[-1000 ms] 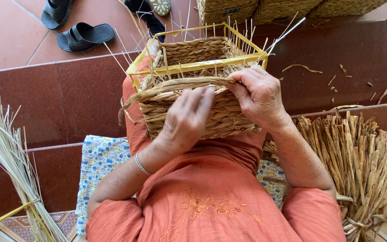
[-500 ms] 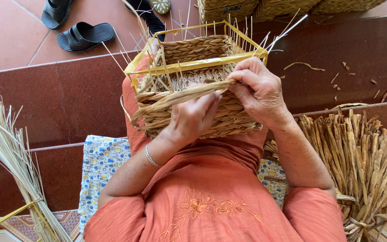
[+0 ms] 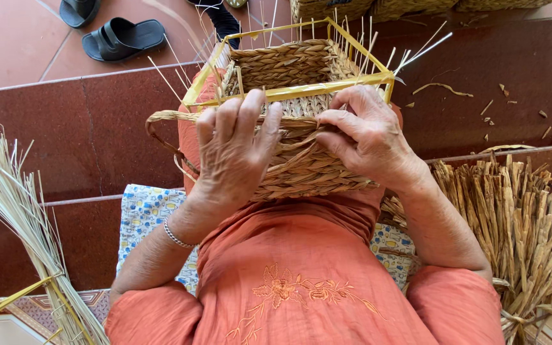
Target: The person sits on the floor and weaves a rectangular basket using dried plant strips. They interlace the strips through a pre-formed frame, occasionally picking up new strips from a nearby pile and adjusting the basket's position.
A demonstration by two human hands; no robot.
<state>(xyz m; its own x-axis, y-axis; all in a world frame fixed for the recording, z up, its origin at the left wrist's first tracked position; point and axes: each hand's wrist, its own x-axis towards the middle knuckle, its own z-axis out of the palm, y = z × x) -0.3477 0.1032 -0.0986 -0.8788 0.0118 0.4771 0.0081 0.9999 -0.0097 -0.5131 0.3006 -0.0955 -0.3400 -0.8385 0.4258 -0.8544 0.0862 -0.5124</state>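
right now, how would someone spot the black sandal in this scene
Start at the half-woven basket on the person's lap, under the left hand and right hand. Look up and left, past the dark red step onto the lighter floor tiles. The black sandal lies there, the only one showing whole.

Garment: orange-red woven fabric, loose fit, short sleeves ending approx. at elbows. Front panel: floral embroidery [image 3: 287, 291], same-tone thread w/ paler outline, centred. Left wrist: thin silver-coloured chain bracelet [image 3: 177, 236]. Both forearms bare; no rings visible.
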